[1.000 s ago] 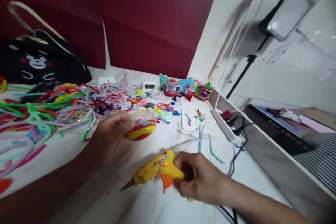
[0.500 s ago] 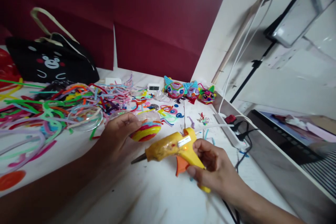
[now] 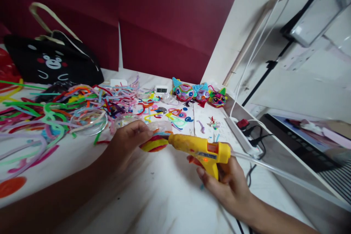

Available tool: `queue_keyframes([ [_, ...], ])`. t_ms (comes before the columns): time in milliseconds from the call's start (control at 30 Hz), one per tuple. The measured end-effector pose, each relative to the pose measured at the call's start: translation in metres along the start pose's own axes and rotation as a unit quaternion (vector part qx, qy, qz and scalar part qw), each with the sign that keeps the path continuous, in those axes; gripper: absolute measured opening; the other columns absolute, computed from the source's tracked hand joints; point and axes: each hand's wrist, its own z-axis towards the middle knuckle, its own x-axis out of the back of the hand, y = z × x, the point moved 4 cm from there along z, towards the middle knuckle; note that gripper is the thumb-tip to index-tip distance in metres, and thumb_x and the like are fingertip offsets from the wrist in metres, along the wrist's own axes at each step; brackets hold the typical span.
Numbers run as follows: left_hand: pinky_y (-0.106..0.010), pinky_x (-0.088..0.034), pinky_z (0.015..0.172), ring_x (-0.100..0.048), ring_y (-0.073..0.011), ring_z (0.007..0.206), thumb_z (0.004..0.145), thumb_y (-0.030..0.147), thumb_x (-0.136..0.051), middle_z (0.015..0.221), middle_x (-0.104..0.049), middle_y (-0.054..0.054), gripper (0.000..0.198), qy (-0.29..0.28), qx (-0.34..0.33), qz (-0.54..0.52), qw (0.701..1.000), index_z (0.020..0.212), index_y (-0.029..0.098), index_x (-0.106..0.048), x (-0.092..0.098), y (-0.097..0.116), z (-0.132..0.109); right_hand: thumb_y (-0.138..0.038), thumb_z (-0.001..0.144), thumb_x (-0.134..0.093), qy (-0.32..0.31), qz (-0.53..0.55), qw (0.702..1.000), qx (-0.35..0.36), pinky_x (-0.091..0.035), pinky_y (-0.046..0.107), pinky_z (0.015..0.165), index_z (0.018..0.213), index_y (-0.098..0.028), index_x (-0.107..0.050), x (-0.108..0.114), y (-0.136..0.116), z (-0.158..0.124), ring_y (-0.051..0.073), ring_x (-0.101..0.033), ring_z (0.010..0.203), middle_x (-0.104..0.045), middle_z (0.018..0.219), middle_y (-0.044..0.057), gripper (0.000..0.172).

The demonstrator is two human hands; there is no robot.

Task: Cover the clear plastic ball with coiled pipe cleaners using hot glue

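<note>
My left hand (image 3: 126,142) grips a clear rounded shell wrapped in red, yellow and pink pipe-cleaner stripes (image 3: 154,142), held just above the white table (image 3: 164,197). My right hand (image 3: 223,182) is closed around the handle of a yellow hot glue gun (image 3: 201,149) with an orange trigger and a lit red lamp. The gun points left, level, and its nozzle meets the striped shell's upper right side. A clear glue stick (image 3: 274,171) juts out of the gun's back toward the right.
A heap of coloured pipe cleaners (image 3: 55,113) and a clear dish (image 3: 87,120) cover the left. Three finished colourful cat-face pieces (image 3: 200,94), a small clock (image 3: 161,89) and a power strip (image 3: 241,133) lie behind. A black bear bag (image 3: 52,62) stands far left.
My right hand lifted the glue gun off the table, swung it level and brought its nozzle to the striped shell. My left hand stayed put, still holding the shell.
</note>
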Motion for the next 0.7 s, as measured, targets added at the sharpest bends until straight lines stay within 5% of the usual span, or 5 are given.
queue_keyframes([
  [100, -0.025, -0.039, 0.053, -0.050, -0.0132, 0.057, 0.064, 0.040, -0.083, 0.059, -0.058, 0.003, 0.029, -0.008, 0.003, 0.003, 1.000, 0.061, 0.021, -0.062, -0.001, -0.003, -0.001, -0.021, 0.096, -0.060, 0.005, -0.021, 0.999, 0.038, -0.060, 0.033, 0.079, 0.121, -0.027, -0.053, 0.000, -0.002, -0.001, 0.023, -0.069, 0.100, -0.068, 0.111, 0.008, 0.027],
  [333, -0.026, -0.037, 0.054, -0.048, -0.0133, 0.057, 0.063, 0.038, -0.080, 0.059, -0.054, 0.003, 0.027, -0.015, 0.008, 0.018, 1.000, 0.061, 0.020, -0.060, -0.002, -0.006, -0.003, -0.019, 0.095, -0.059, -0.012, -0.073, 0.997, 0.036, -0.047, 0.022, 0.053, 0.117, -0.027, -0.051, 0.000, -0.001, -0.003, 0.013, -0.053, 0.065, -0.055, 0.089, 0.000, 0.025],
  [533, -0.027, -0.032, 0.052, -0.043, -0.0136, 0.055, 0.066, 0.040, -0.077, 0.057, -0.050, 0.004, 0.025, -0.019, -0.007, 0.044, 0.999, 0.061, 0.021, -0.060, 0.000, -0.008, -0.002, -0.020, 0.097, -0.057, -0.017, -0.053, 0.997, 0.046, -0.049, 0.024, 0.057, 0.121, -0.028, -0.049, -0.002, -0.003, -0.004, 0.016, -0.059, 0.077, -0.054, 0.097, 0.003, 0.027],
  [700, -0.026, -0.030, 0.053, -0.041, -0.0127, 0.056, 0.070, 0.040, -0.076, 0.058, -0.048, 0.004, 0.026, -0.030, -0.022, 0.061, 0.997, 0.064, 0.021, -0.060, 0.001, -0.013, -0.002, -0.020, 0.097, -0.057, -0.027, -0.065, 0.997, 0.043, -0.045, 0.023, 0.052, 0.115, -0.028, -0.051, -0.003, -0.002, -0.004, 0.014, -0.051, 0.065, -0.052, 0.088, 0.000, 0.021],
])
